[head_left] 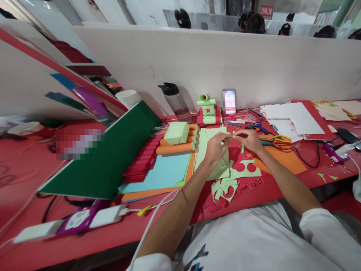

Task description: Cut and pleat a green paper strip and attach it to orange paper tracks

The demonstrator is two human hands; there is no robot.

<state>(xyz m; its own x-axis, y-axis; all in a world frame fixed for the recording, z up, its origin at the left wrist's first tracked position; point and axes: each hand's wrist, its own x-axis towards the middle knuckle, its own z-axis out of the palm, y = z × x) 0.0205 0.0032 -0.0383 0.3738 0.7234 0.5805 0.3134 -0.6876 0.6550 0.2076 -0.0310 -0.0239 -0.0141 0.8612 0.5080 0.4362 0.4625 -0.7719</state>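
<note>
My left hand (217, 146) and my right hand (249, 139) meet over the table, fingertips pinched close together. Between them shows a small piece of light green paper, mostly covered by the fingers. Under my left hand lies a light green paper sheet (208, 152). Cut-out scraps (247, 168) with round holes lie below my hands, and more light green offcuts (225, 189) are heaped nearer the table edge. A small green roll (243, 148) is just below my right hand. Behind my hands stands a red and green paper model (208, 111) with a red star.
Orange paper rolls (176, 149) carry a light green block (177, 132) at left, beside folded red paper strips (144, 156). A green board (107, 158) leans there. Scissors (278, 142), a bottle (176, 101), a phone (229, 101) and a power strip (77, 220) are around.
</note>
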